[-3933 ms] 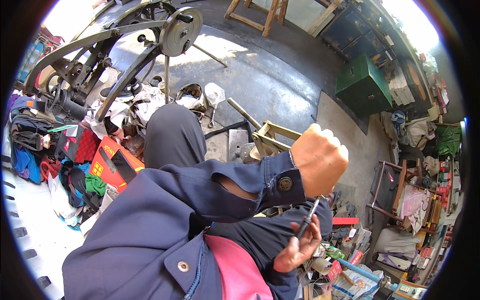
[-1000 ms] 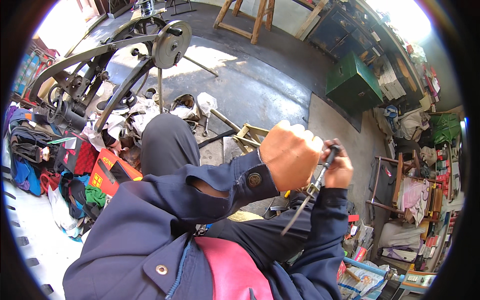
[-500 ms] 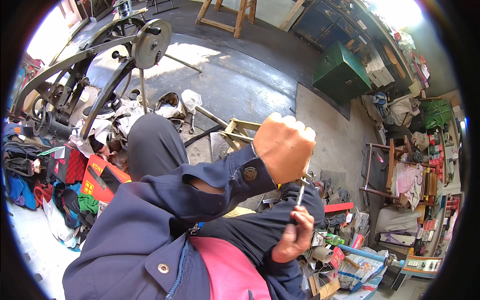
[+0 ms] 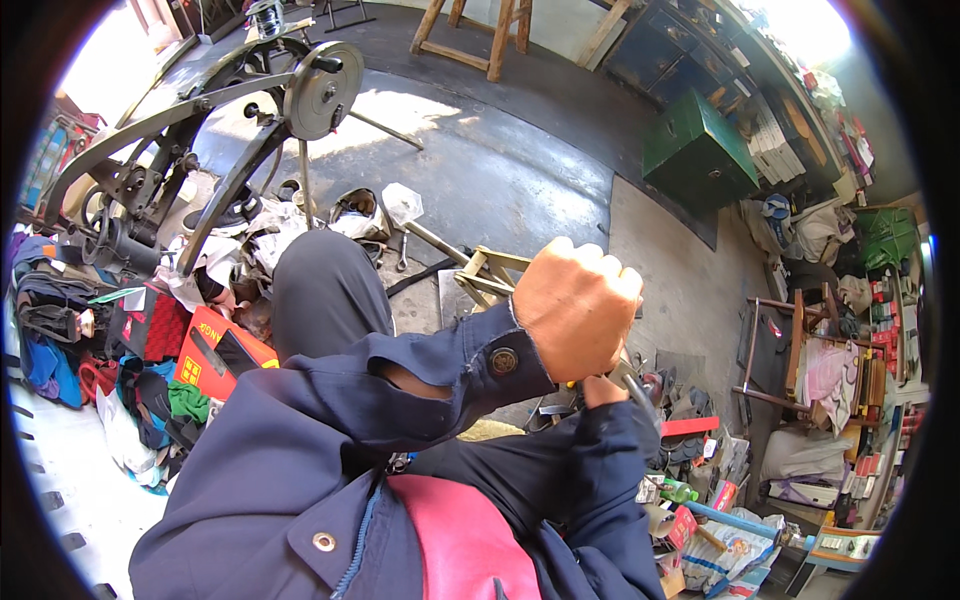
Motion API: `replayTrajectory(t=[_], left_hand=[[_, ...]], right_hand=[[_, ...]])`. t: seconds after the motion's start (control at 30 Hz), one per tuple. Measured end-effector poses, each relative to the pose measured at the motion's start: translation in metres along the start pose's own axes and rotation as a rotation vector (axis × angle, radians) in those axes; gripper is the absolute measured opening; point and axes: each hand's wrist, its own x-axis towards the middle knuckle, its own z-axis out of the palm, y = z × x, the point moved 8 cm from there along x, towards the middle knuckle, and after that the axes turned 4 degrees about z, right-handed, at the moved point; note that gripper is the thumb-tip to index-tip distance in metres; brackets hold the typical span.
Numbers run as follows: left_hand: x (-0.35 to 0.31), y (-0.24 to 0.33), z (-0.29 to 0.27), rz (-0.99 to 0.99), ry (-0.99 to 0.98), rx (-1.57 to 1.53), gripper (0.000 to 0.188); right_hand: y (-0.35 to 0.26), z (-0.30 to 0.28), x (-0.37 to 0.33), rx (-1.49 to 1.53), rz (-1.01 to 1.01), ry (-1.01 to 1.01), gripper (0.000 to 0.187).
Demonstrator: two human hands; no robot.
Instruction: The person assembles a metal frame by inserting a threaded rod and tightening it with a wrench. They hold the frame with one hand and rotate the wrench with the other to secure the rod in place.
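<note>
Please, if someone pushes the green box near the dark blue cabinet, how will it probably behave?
The green box would probably keep its shape, since its faces look flat and its edges crisp. It seems unlikely to roll, having square corners. Its weight is harder to judge, because its inside is hidden.

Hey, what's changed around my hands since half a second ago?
Your right hand has moved up the picture, close below your left hand, mostly hidden, its grip unclear; the metal tool has swung round and blurs. Your left hand stays in a fist; the green box hasn't moved.
</note>
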Motion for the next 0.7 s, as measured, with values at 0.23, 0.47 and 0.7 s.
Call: replayTrajectory(t=[0.23,0.47,0.7], left_hand=[[-0.001,-0.005,-0.002,-0.014,0.024,0.024,0.016],[0.003,-0.006,0.006,-0.034,0.009,0.007,0.016],[0.006,0.0,0.011,-0.019,-0.012,0.013,0.016]], right_hand=[[-0.186,0.079,-0.017,0.133,-0.277,-0.345,0.047],[-0.189,0.113,-0.185,-0.526,-0.804,-0.179,0.03],[-0.067,0.076,-0.239,-0.546,-0.804,0.118,0.061]])
